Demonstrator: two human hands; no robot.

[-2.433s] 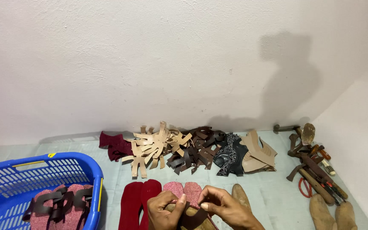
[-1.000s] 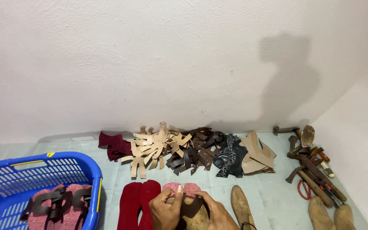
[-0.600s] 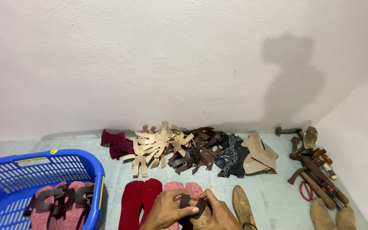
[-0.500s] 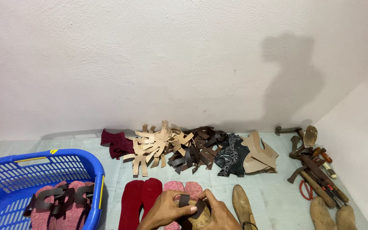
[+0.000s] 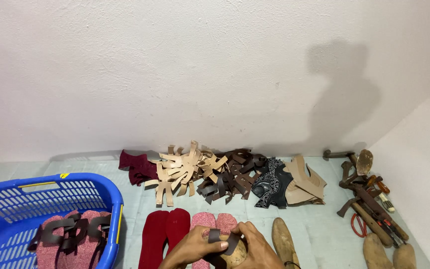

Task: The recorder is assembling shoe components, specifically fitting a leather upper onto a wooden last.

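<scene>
Both hands work at the bottom edge, just in front of the pink insoles. Left hand and right hand are closed round a wooden last, pinching a dark brown strap over it. Risk: the strap slips sideways off the rounded last since the grip is fingertips only. The last could also roll onto the insoles and shift them.

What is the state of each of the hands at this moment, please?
Left hand: closed on the dark brown strap, pressing it on the wooden last.
Right hand: closed on the same strap and last.
</scene>
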